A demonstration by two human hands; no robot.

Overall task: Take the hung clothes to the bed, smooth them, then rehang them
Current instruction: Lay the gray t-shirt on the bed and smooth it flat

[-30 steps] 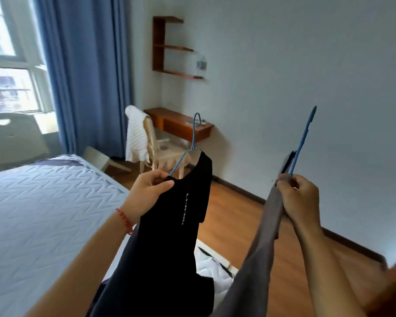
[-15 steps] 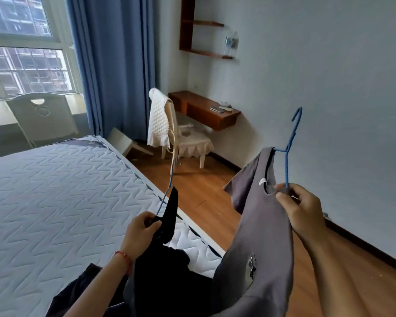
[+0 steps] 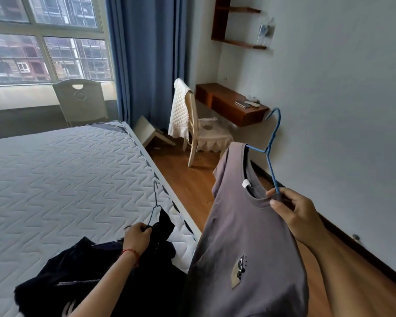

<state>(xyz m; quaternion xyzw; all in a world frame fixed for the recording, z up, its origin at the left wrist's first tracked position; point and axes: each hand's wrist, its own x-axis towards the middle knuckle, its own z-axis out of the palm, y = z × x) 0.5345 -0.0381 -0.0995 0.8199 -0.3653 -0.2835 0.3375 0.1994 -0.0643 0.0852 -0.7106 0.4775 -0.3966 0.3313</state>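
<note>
My left hand (image 3: 137, 239) grips the shoulder of a black T-shirt (image 3: 82, 271) on a thin blue wire hanger (image 3: 154, 202). Most of that shirt lies crumpled on the near corner of the bed's white quilted mattress (image 3: 55, 179). My right hand (image 3: 293, 211) holds up a grey T-shirt (image 3: 242, 243) by its collar and by the blue hanger (image 3: 271, 152) inside it. The grey shirt hangs free beside the bed, above the wooden floor, and shows a small cat print low on its front.
A wooden chair (image 3: 199, 138) draped with a white quilted cloth stands by a wall-mounted desk (image 3: 229, 104). Blue curtains (image 3: 146, 53) hang beside the window. A pale chair (image 3: 80, 99) stands beyond the bed. Wooden floor (image 3: 188, 179) runs between bed and wall.
My left hand has lowered the black shirt from chest height onto the mattress corner. My right hand has turned the grey shirt so its front faces me. The view has swung towards the window.
</note>
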